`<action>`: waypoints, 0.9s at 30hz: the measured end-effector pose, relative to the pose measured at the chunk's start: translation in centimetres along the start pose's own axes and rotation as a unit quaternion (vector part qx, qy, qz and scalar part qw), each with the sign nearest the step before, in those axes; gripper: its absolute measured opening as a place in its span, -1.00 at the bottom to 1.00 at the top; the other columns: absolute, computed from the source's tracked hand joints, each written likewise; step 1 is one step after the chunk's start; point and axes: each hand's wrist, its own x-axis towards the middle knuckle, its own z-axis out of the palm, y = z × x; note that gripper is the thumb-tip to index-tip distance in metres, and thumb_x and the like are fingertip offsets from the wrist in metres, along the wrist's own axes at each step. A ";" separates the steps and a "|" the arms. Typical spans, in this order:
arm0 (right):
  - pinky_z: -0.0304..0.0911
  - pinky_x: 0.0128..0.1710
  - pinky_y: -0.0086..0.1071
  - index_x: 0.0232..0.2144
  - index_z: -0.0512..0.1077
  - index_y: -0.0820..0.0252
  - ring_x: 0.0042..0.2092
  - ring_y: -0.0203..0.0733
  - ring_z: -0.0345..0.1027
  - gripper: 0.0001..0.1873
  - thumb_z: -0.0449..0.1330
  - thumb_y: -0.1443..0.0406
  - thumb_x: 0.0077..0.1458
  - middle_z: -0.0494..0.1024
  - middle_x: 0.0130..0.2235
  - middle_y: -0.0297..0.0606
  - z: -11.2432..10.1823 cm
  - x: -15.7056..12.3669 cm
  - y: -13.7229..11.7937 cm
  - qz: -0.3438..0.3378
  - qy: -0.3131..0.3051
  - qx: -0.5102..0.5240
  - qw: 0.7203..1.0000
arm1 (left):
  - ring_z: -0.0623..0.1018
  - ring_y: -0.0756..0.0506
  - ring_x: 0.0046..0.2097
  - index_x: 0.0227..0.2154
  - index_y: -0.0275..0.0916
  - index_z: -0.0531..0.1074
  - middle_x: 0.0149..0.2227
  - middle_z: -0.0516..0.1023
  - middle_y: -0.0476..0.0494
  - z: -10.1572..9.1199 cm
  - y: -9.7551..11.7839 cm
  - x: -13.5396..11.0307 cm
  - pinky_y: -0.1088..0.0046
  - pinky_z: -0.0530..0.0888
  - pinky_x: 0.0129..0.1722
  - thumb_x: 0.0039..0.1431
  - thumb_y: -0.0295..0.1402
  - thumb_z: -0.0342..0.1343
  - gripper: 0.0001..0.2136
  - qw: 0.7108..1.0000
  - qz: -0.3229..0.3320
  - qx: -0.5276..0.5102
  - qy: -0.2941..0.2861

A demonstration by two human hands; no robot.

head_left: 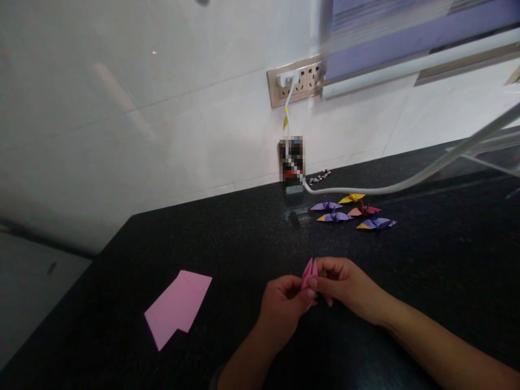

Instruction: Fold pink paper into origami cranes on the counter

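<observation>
Between my two hands is a small piece of folded pink origami paper (309, 270), with two narrow points sticking up. My left hand (284, 303) pinches its lower left part, thumb on the near side. From the right, my right hand (345, 284) grips it between thumb and fingers. The fingers cover most of the lower folds. Beyond the hands, several finished paper cranes lie on the dark counter, among them a yellow crane (351, 198), a red crane (364, 209) and a purple crane (377, 222).
Flat pink paper sheets (179, 309) overlap on the black countertop (244, 238) at left. A white cable (374, 190) runs from the wall socket (296, 81) across the back to the right. A blurred-out upright item (291, 160) and a beaded string (320, 177) stand near the wall.
</observation>
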 end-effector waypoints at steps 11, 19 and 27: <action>0.05 -0.65 -0.53 -0.50 0.36 0.30 -0.59 -0.44 0.09 -0.73 0.12 0.15 -0.05 0.32 -0.57 -0.38 0.1 -0.1 0.1 -0.009 0.001 0.011 1.000 | 0.30 0.04 -0.57 -0.59 -0.37 0.44 -0.64 0.39 -0.06 -0.3 0.6 -0.2 0.55 0.23 -0.56 -0.04 -0.31 0.08 -0.80 0.992 0.061 0.105 0.037; 0.02 -0.65 -0.55 -0.52 0.36 0.31 -0.60 -0.46 0.08 -0.78 0.17 0.21 -0.09 0.30 -0.58 -0.40 0.1 -0.2 0.1 0.005 0.008 0.024 1.000 | 0.31 0.03 -0.53 -0.55 -0.37 0.47 -0.60 0.40 -0.09 -0.1 0.6 -0.6 0.54 0.24 -0.54 0.00 -0.29 0.04 -0.77 0.989 0.090 0.119 0.014; -0.02 -0.68 -0.55 -0.64 0.34 0.30 -0.63 -0.47 0.09 -0.80 0.25 0.27 -0.20 0.32 -0.64 -0.42 0.1 -0.1 0.3 0.032 0.043 0.069 0.996 | 0.29 0.05 -0.54 -0.55 -0.34 0.48 -0.61 0.39 -0.07 -0.1 0.6 -0.7 0.55 0.20 -0.55 0.02 -0.30 0.03 -0.77 0.991 0.083 0.102 -0.035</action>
